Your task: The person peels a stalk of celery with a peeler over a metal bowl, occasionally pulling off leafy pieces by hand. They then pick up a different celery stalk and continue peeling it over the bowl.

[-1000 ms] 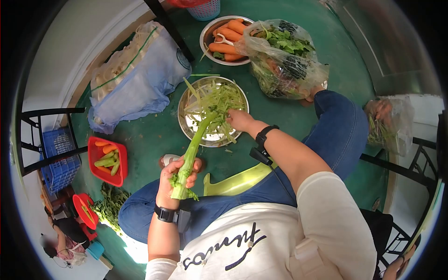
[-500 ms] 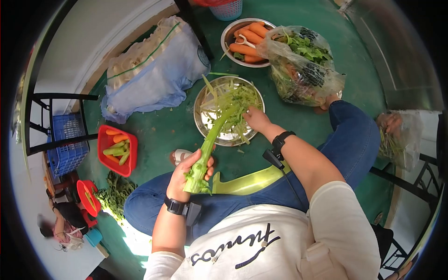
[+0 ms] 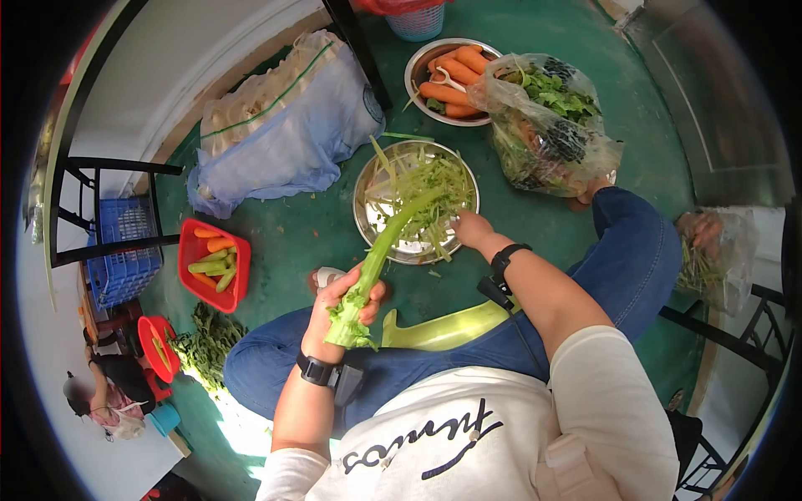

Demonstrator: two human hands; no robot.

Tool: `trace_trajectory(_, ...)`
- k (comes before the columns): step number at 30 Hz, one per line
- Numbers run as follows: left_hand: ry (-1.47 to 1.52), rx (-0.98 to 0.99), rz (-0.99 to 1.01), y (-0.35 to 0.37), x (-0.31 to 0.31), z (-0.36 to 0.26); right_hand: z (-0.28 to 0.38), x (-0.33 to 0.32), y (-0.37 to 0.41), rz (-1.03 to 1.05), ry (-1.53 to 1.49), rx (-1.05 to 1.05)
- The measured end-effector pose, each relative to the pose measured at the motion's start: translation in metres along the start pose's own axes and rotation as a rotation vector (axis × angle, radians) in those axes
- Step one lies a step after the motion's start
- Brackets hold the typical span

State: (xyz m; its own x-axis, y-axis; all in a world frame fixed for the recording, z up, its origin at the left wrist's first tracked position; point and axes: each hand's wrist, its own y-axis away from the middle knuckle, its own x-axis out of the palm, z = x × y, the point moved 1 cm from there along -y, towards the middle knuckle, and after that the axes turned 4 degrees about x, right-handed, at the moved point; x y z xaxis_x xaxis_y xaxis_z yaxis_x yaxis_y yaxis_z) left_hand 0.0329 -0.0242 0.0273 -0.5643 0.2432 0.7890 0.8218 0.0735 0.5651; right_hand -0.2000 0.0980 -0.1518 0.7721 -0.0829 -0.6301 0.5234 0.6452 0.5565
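Under you spreads a green floor [image 3: 276,242], smooth and faintly glossy. On it, up and to your left, lies a bulky woven sack [image 3: 284,125], white and pale blue, soft and slumped. Up and to your right a crinkled clear plastic bag [image 3: 551,125] bulges with leafy greens. It sits just beside your right knee and touches a round metal bowl [image 3: 415,67] of smooth orange carrots [image 3: 455,71].

Straight ahead of you sits a shiny round steel bowl [image 3: 361,219], heaped with thin, pale green celery strips [image 3: 426,179] that lie loose and tangled. Off to your left stands a small red plastic tray [image 3: 185,250], rectangular, holding carrot and green pieces. A yellow-green plastic stool [image 3: 443,326] shows between your legs.

The celery stalk [image 3: 393,234] is long, ribbed and light green. It slants from your left hand [image 3: 334,309] up over the near rim of the steel bowl, and its frilly leaf end sticks out below your fist. Your left hand is wrapped tight round the stalk's lower part, thumb across the front, wrist bent upward, with a black wristband below it.

Your right hand [image 3: 472,227] reaches forward on an outstretched arm and rests at the bowl's right rim among the strips. Whether its fingers pinch anything cannot be told. Your hands are well apart.
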Motion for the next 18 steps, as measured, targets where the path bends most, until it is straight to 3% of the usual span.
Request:
trace_trajectory(3, -0.025, -0.029, 0.032, 0.002, 0.004, -0.005, -0.010, 0.005, -0.009, 0.115, 0.063, 0.086)
trace_trajectory(5, -0.075, 0.069, -0.088, -0.002, 0.006, -0.004, 0.000, 0.004, -0.014, 0.041, -0.094, 0.090)
trace_trajectory(7, -0.043, 0.029, -0.086, -0.005, -0.006, -0.006, 0.013, -0.001, -0.010, 0.048, -0.075, 0.057)
trace_trajectory(9, -0.073, 0.015, -0.216, -0.006, -0.006, -0.006, 0.024, -0.004, -0.004, -0.018, -0.168, 0.020)
trace_trajectory(11, 0.003, -0.006, -0.169, -0.009, -0.018, -0.003, 0.036, -0.009, 0.004, -0.021, -0.160, -0.002)
trace_trajectory(13, 0.100, 0.015, -0.167, -0.010, -0.011, 0.001, 0.055, -0.018, 0.017, -0.163, -0.196, -0.193)
trace_trajectory(18, 0.127, -0.015, -0.125, -0.011, -0.007, -0.003, 0.067, -0.011, 0.025, -0.152, -0.120, -0.306)
